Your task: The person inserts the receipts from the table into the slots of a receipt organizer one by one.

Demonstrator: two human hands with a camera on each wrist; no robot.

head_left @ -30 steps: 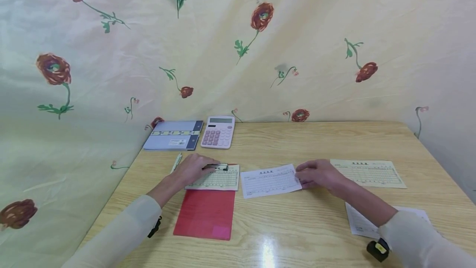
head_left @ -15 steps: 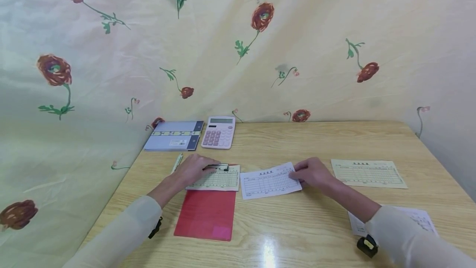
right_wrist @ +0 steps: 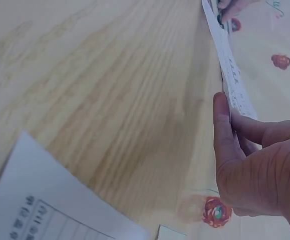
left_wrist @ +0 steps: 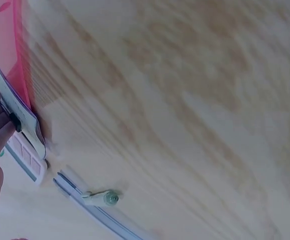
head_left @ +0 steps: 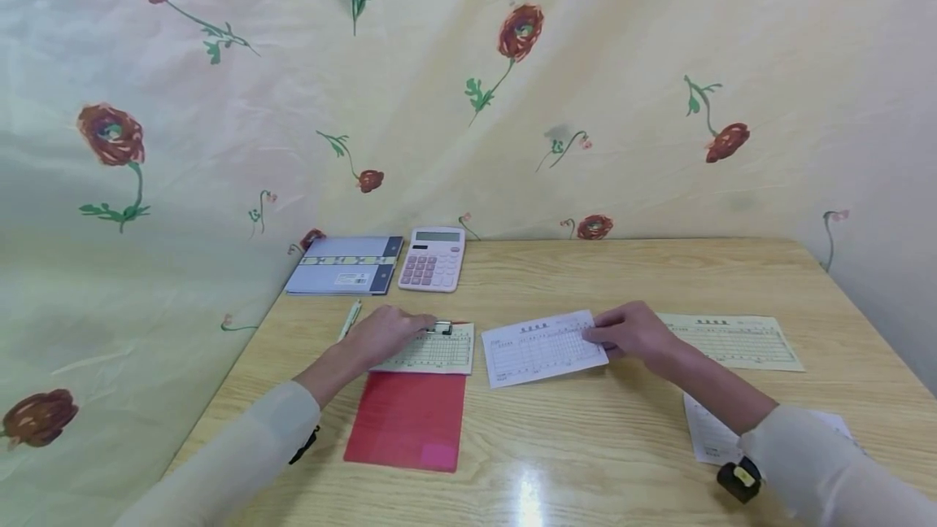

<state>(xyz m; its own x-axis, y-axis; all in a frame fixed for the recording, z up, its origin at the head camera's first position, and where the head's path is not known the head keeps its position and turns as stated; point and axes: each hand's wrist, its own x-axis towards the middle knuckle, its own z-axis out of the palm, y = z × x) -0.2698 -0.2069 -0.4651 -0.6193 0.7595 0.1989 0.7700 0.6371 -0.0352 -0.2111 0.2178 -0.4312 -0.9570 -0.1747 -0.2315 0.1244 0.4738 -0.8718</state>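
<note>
My left hand [head_left: 382,333] pinches the metal binder clip [head_left: 442,328] at the top of a red plastic folder [head_left: 410,421]. Pale green printed forms [head_left: 446,356] lie over the folder's upper part, beneath that hand. In the left wrist view, the fingers [left_wrist: 3,127] are at the clip's black lever. My right hand [head_left: 638,336] pinches a white printed form [head_left: 542,352] by its right edge, thumb on the face. The right wrist view shows this form [right_wrist: 230,70] nearly edge-on, held off the table at the hand. A gap separates it from the clipped forms.
A pale green form [head_left: 732,341] lies on the table [head_left: 571,462] behind the right hand. Nearer, another white form [head_left: 706,433] is partly under the right forearm. A pen [head_left: 350,320], a blue notebook [head_left: 340,267] and a pink calculator [head_left: 432,260] are at the back left.
My right hand first reached the white form's edge, then pinched it, and has now drawn it slightly right and raised it. The left fingers have shifted slightly on the clip.
</note>
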